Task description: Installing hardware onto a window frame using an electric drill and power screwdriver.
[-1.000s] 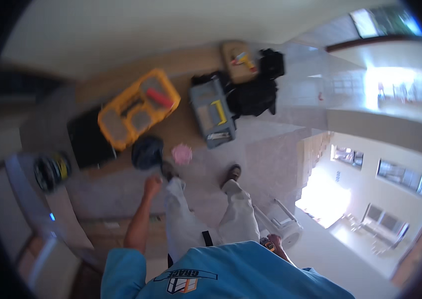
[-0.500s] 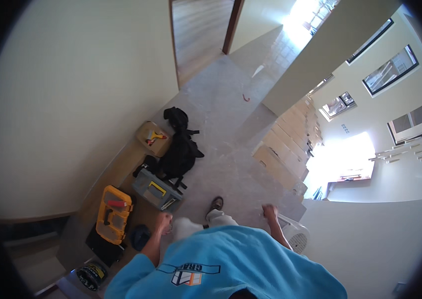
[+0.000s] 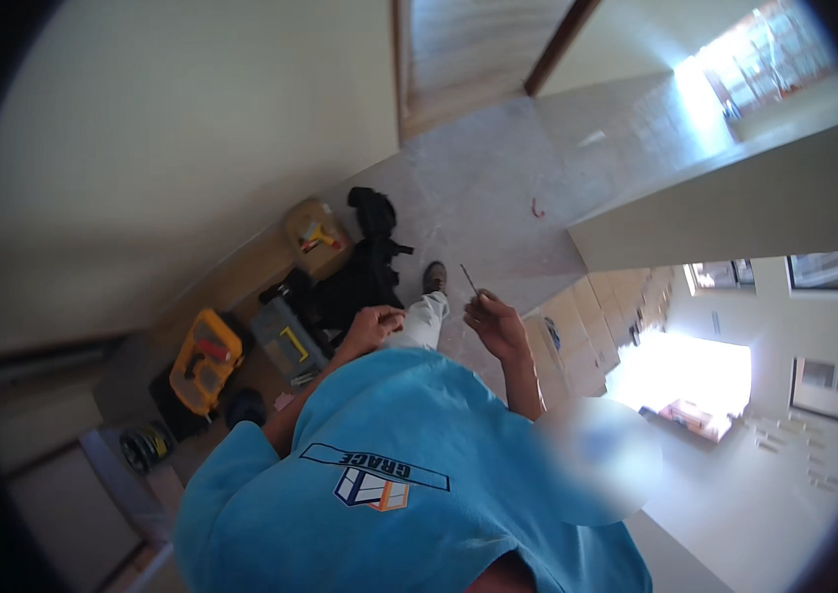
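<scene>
Thin rod (image 3: 468, 279) pinched in right hand (image 3: 494, 324); left hand (image 3: 371, 324) curled, contents hidden.

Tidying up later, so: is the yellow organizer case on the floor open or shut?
Open: the yellow organizer case shows its inside, with red items lying in it.

Against the wall on the left, a row on the floor: a tool case (image 3: 203, 358), then a toolbox (image 3: 283, 339), then a bag (image 3: 359, 277), then a small box (image 3: 316, 235) farthest along. Left hand (image 3: 371, 325) above the bag. Right hand (image 3: 496, 324) to its right, pinching a thin stick (image 3: 468, 278). Foot (image 3: 434, 277) between both hands, lower down.
</scene>
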Available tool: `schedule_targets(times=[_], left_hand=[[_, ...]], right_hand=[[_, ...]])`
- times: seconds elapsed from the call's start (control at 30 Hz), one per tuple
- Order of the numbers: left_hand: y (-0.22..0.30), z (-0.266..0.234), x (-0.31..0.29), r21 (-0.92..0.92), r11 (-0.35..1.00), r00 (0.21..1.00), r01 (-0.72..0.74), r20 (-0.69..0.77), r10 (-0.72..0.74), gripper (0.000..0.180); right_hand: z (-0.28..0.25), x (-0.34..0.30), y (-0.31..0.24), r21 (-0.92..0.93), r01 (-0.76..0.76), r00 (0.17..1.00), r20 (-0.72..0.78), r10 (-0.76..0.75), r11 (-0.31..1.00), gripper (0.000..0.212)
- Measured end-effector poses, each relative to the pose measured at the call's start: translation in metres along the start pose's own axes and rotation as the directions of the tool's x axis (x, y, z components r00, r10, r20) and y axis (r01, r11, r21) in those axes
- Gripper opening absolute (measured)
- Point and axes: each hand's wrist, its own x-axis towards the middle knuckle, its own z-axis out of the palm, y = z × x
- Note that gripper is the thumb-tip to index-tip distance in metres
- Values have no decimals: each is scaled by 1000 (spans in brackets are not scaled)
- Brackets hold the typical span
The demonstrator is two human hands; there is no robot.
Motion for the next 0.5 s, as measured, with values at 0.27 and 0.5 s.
schedule_targets(times=[0.27, 0.5], left_hand=[[266, 51, 200, -165, 946, 884, -278, 342, 320, 24], [377, 98, 380, -83, 939, 835, -334, 436, 336, 21]], right_hand=[[65, 81, -171, 169, -15, 964, 264, -31, 986, 15], [74, 187, -340, 188, 139, 946, 265, -186, 972, 29]])
